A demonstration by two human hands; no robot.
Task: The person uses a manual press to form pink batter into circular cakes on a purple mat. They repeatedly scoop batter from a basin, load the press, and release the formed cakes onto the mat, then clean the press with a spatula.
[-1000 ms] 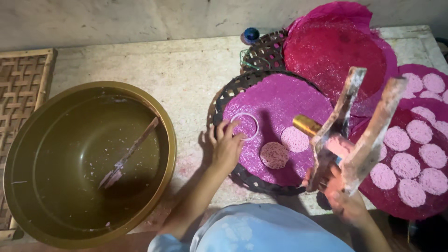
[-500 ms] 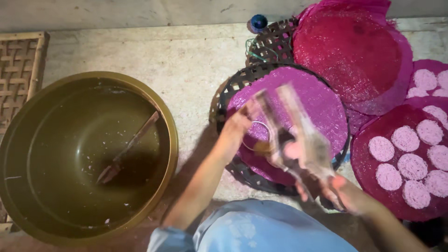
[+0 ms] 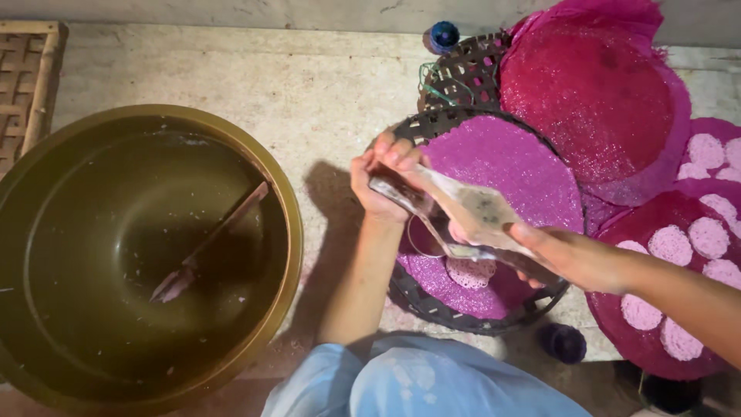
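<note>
Head view. The left hand [image 3: 380, 179] has its fingers closed on the upper end of a long two-armed wooden press [image 3: 455, 207]; the right hand [image 3: 515, 249] grips the lower end, fingers wrapped round both arms. The press hangs tilted over the purple mesh sheet [image 3: 509, 166] laid on the dark woven tray [image 3: 421, 297], just above a metal ring [image 3: 423, 238] and beside one pale lacy disc [image 3: 471, 272].

Judgement: a disc is being pressed out. The next move calls for steady squeezing held square over the ring.

The press looks worn, smeared with pale batter, blurred at its tip. Finished discs [image 3: 670, 244] lie on a red sheet to the right; a brass basin [image 3: 287, 202] stands left.
</note>
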